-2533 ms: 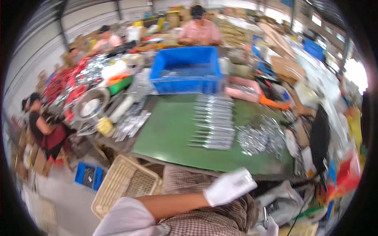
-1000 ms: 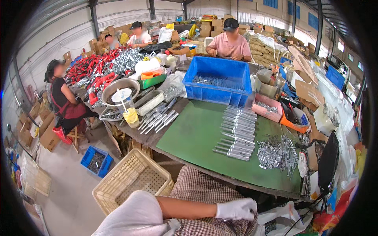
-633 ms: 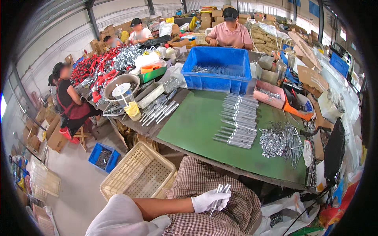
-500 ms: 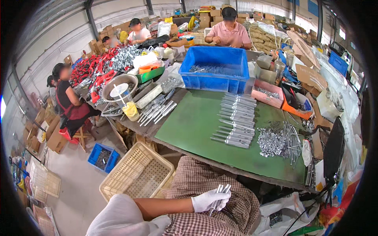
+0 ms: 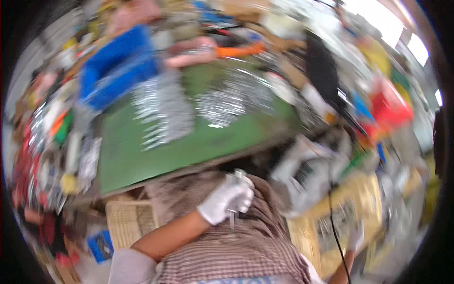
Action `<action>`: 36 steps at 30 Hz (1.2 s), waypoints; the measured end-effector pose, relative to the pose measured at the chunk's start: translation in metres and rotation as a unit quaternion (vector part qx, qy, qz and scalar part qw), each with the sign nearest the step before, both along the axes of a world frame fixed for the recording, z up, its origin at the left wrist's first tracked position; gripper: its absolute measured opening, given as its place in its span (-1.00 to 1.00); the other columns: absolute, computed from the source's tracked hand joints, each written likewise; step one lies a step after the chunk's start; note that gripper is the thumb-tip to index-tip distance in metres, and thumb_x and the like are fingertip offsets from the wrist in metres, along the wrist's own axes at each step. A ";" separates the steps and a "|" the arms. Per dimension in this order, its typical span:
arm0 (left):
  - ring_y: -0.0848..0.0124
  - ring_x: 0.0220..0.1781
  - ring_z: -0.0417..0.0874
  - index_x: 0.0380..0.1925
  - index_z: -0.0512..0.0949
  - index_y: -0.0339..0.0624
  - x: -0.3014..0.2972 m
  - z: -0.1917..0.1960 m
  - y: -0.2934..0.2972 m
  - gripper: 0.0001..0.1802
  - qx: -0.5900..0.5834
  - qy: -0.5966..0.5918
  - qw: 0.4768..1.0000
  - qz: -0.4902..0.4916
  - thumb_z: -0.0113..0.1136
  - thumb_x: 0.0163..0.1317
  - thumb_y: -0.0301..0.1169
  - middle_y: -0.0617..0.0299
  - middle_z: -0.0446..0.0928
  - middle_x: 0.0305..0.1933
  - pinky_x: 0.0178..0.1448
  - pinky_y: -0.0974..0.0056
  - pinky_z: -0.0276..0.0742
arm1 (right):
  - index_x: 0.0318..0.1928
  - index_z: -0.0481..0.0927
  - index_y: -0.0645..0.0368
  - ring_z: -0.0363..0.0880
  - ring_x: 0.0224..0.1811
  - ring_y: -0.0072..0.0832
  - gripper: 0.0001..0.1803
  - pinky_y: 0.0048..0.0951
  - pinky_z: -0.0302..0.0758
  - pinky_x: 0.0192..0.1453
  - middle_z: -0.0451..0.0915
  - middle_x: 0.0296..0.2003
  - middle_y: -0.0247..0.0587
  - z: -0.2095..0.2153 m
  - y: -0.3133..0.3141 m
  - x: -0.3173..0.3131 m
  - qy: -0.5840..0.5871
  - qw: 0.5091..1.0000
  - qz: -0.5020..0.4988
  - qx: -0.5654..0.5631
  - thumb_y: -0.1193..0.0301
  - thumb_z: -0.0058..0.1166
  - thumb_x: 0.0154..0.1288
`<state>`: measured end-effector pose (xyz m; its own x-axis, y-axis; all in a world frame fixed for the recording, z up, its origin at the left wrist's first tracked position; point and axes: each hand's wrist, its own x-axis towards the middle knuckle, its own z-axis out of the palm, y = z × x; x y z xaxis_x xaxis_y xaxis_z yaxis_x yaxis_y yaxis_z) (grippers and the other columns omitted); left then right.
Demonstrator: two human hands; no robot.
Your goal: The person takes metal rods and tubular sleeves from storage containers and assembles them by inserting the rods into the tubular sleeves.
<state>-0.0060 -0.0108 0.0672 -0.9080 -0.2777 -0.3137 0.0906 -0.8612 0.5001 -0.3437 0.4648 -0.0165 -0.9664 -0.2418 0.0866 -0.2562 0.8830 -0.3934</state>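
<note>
My left hand (image 5: 227,199), in a white glove, is closed over my lap around a small bundle of silvery metal rods (image 5: 235,177); their ends stick out above and below the fist. Low on the right, my right hand (image 5: 357,237) reaches down beside a yellow container (image 5: 302,241) with grey metal parts (image 5: 338,220) in it. That hand is gloved too, and blur hides its fingers. In front of me, a row of similar metal rods (image 5: 163,111) lies on the green work surface (image 5: 123,163), next to a heap of small shiny metal parts (image 5: 222,104).
A blue bin (image 5: 120,64) stands behind the row, with a pink tray (image 5: 191,52) and an orange tray (image 5: 241,49) to its right. A cream basket (image 5: 132,217) is below the table's left edge. A white sack (image 5: 302,180) and a black cable (image 5: 332,208) lie at my right.
The head view has swung to the right and blurred. My right hand has come into view beside the yellow container. My left hand still grips the metal rods.
</note>
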 end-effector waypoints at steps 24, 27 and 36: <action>0.36 -0.20 0.64 0.07 0.42 -0.08 -0.006 -0.041 0.028 -0.39 0.103 0.017 0.986 -0.133 -0.20 0.37 0.18 0.12 0.59 -0.06 -0.32 0.28 0.62 | -0.14 0.51 0.11 0.61 -0.32 -0.09 -0.50 -0.23 0.52 -0.24 0.58 -0.41 -0.10 0.123 -0.316 0.182 -0.183 0.828 0.526 -0.071 0.09 0.34 0.00; 0.41 -0.18 0.64 0.16 0.36 -0.09 -0.003 -0.047 0.024 -0.46 0.128 0.051 0.970 -0.200 -0.04 0.37 0.04 0.12 0.57 -0.06 -0.34 0.37 0.62 | -0.10 0.55 0.04 0.62 -0.29 -0.15 -0.57 -0.28 0.54 -0.24 0.59 -0.33 -0.15 0.142 -0.323 0.175 -0.181 0.785 0.591 -0.041 0.14 0.30 0.06; 0.47 -0.38 0.54 0.25 0.26 -0.16 -0.007 -0.045 0.027 -0.38 0.000 0.152 0.970 -0.191 0.20 0.19 -0.31 0.18 0.54 -0.18 -0.37 0.37 0.47 | 0.08 0.51 0.15 0.63 -0.23 -0.20 -0.56 -0.33 0.54 -0.15 0.59 -0.23 -0.06 0.134 -0.338 0.183 -0.170 0.883 0.368 -0.235 0.32 0.19 0.19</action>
<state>-0.0135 0.0162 0.0225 -0.9951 0.0978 -0.0150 -0.0922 -0.8610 0.5001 -0.1610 0.1266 0.1172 -0.5513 -0.8305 0.0804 -0.4901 0.2444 -0.8367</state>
